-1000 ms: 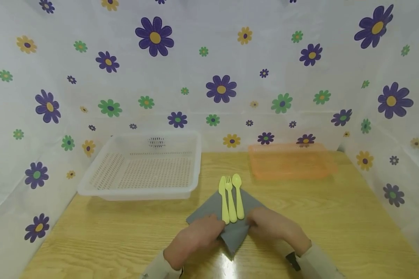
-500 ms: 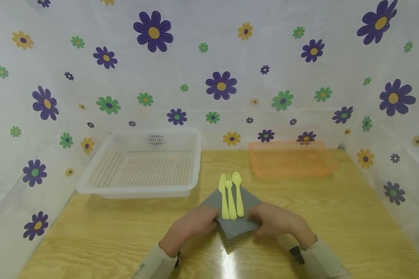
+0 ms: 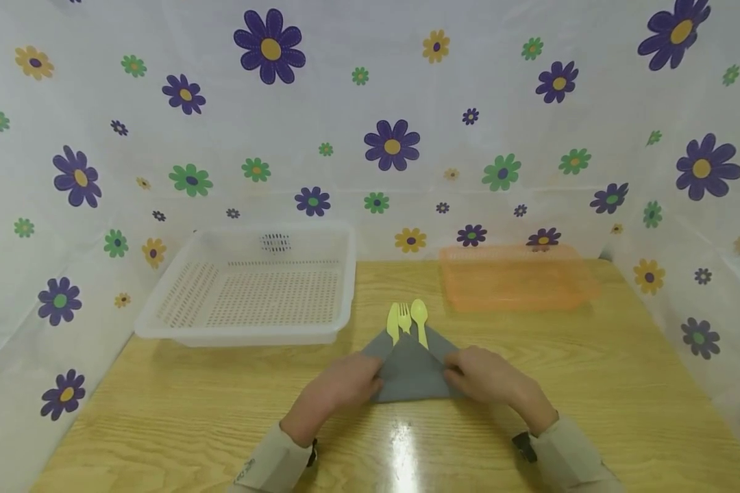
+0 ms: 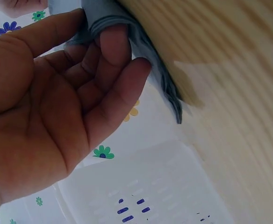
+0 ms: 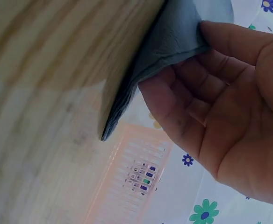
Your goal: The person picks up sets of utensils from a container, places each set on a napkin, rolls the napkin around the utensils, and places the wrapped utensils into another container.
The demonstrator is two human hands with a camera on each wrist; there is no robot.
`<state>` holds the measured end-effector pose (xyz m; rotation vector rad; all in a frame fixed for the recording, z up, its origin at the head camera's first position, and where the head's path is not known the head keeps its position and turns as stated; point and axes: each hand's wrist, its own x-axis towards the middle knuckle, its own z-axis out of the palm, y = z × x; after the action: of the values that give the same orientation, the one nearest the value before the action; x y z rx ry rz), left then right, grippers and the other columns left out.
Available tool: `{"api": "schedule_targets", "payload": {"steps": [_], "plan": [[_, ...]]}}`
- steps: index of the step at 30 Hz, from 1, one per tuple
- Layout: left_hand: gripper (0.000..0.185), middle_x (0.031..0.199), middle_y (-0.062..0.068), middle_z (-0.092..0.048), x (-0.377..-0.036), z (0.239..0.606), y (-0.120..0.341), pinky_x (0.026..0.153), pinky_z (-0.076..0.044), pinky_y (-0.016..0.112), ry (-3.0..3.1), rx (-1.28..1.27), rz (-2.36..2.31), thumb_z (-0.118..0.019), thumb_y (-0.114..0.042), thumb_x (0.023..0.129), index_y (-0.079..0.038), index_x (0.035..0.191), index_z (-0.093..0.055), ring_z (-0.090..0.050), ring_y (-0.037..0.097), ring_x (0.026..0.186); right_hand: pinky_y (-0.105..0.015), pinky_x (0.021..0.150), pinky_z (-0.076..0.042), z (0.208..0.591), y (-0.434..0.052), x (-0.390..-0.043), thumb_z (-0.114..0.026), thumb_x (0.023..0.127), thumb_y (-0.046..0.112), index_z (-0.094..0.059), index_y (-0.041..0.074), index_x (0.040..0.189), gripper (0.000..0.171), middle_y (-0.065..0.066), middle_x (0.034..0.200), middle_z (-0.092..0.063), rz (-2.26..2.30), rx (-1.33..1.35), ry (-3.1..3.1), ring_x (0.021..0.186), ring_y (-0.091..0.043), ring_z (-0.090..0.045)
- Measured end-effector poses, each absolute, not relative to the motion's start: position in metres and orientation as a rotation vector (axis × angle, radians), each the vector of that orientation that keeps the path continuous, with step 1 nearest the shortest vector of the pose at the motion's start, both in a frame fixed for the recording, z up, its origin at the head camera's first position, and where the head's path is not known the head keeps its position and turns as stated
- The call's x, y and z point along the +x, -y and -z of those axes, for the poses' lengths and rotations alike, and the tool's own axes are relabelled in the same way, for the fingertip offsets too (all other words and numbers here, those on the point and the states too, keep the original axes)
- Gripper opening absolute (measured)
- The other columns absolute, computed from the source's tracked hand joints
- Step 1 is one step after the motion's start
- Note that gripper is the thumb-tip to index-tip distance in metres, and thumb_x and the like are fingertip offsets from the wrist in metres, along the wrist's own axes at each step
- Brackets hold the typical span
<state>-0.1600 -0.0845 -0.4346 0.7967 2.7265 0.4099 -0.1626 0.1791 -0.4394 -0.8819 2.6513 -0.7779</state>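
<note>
A grey napkin (image 3: pixel 410 373) lies on the wooden table (image 3: pixel 191 411), its near corner folded up into a triangle. The fold covers the handles of a yellow knife (image 3: pixel 392 320), fork (image 3: pixel 404 318) and spoon (image 3: pixel 419 313); only their tops show. My left hand (image 3: pixel 370 376) grips the fold's left edge and my right hand (image 3: pixel 453 373) grips its right edge. In the left wrist view the napkin (image 4: pixel 160 88) wraps over a fingertip of the left hand (image 4: pixel 104 42). In the right wrist view the thumb and fingers of the right hand (image 5: pixel 188 65) pinch the napkin (image 5: pixel 174 42).
A white perforated basket (image 3: pixel 247 335) stands at the back left of the table. A shallow orange tray (image 3: pixel 518 284) sits at the back right. Flowered sheeting closes off the back and both sides.
Both hands have carried the napkin's near corner up and away, folding it over the cutlery handles. The cutlery has stayed in place.
</note>
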Motion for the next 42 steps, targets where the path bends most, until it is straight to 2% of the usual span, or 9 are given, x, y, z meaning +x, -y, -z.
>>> {"api": "schedule_targets", "payload": {"steps": [3, 8, 16, 22, 25, 30, 33, 42], "plan": [[0.019, 0.068, 0.0, -0.047, -0.161, 0.435, 0.085, 0.056, -0.041, 0.031, -2.748, 0.79, -0.407, -0.062, -0.011, 0.095, -0.01, 0.078, -0.052, -0.045, 0.014, 0.062, -0.021, 0.05, -0.028, 0.44, -0.178, -0.162, -0.058, 0.098, 0.01, -0.051, 0.015, 0.072, 0.028, 0.008, 0.061, -0.038, 0.75, -0.824, -2.689, 0.054, -0.004, -0.035], [0.016, 0.07, 0.002, -0.051, -0.161, 0.435, 0.084, 0.054, -0.044, 0.033, -2.765, 0.717, -0.364, -0.064, -0.015, 0.095, -0.007, 0.089, -0.051, -0.05, 0.016, 0.063, -0.023, 0.052, -0.034, 0.441, -0.177, -0.162, -0.061, 0.097, 0.011, -0.057, 0.013, 0.073, 0.024, 0.006, 0.063, -0.046, 0.667, -0.721, -2.738, 0.056, -0.007, -0.041], [0.024, 0.073, 0.005, -0.058, -0.158, 0.436, 0.08, 0.052, -0.048, 0.038, -2.832, 0.723, -0.283, -0.068, -0.016, 0.091, -0.007, 0.1, -0.047, -0.06, 0.022, 0.064, -0.026, 0.053, -0.037, 0.443, -0.174, -0.163, -0.062, 0.096, 0.011, -0.059, 0.013, 0.073, 0.024, 0.005, 0.064, -0.05, 0.61, -0.637, -2.775, 0.058, -0.01, -0.045], [0.014, 0.069, 0.004, -0.058, -0.156, 0.437, 0.078, 0.049, -0.047, 0.039, -2.86, 0.742, -0.206, -0.06, -0.01, 0.093, -0.012, 0.098, -0.047, -0.059, 0.021, 0.061, -0.027, 0.054, -0.038, 0.444, -0.172, -0.163, -0.063, 0.096, 0.01, -0.059, 0.011, 0.073, 0.023, 0.004, 0.064, -0.05, 0.606, -0.631, -2.784, 0.058, -0.01, -0.045], [0.014, 0.069, 0.004, -0.059, -0.154, 0.438, 0.075, 0.049, -0.048, 0.038, -2.856, 0.759, -0.135, -0.061, -0.01, 0.093, -0.015, 0.1, -0.05, -0.061, 0.021, 0.064, -0.028, 0.054, -0.038, 0.444, -0.17, -0.162, -0.064, 0.095, 0.01, -0.058, 0.011, 0.073, 0.023, 0.003, 0.065, -0.05, 0.576, -0.632, -2.803, 0.059, -0.012, -0.045], [0.015, 0.075, 0.006, -0.062, -0.152, 0.438, 0.072, 0.051, -0.05, 0.04, -2.875, 0.778, -0.088, -0.065, -0.012, 0.092, -0.017, 0.1, -0.053, -0.064, 0.022, 0.072, -0.036, 0.06, -0.046, 0.442, -0.165, -0.159, -0.071, 0.089, 0.009, -0.058, 0.008, 0.087, 0.013, -0.004, 0.08, -0.057, 0.494, -0.637, -2.853, 0.071, -0.017, -0.053], [0.014, 0.076, 0.006, -0.063, -0.151, 0.437, 0.072, 0.052, -0.051, 0.04, -2.886, 0.787, -0.084, -0.064, -0.011, 0.092, -0.016, 0.1, -0.054, -0.064, 0.023, 0.073, -0.039, 0.064, -0.049, 0.437, -0.162, -0.155, -0.073, 0.085, 0.006, -0.059, 0.008, 0.095, 0.017, -0.006, 0.09, -0.058, 0.49, -0.664, -2.861, 0.08, -0.021, -0.056], [0.012, 0.091, 0.012, -0.06, -0.147, 0.434, 0.072, 0.057, -0.054, 0.038, -3.002, 0.845, 0.023, -0.064, -0.011, 0.093, -0.008, 0.103, -0.059, -0.062, 0.026, 0.08, -0.029, 0.059, -0.041, 0.435, -0.162, -0.148, -0.073, 0.083, 0.004, -0.052, 0.012, 0.084, 0.022, 0.002, 0.078, -0.047, 0.501, -0.836, -2.745, 0.068, -0.013, -0.044]]}}
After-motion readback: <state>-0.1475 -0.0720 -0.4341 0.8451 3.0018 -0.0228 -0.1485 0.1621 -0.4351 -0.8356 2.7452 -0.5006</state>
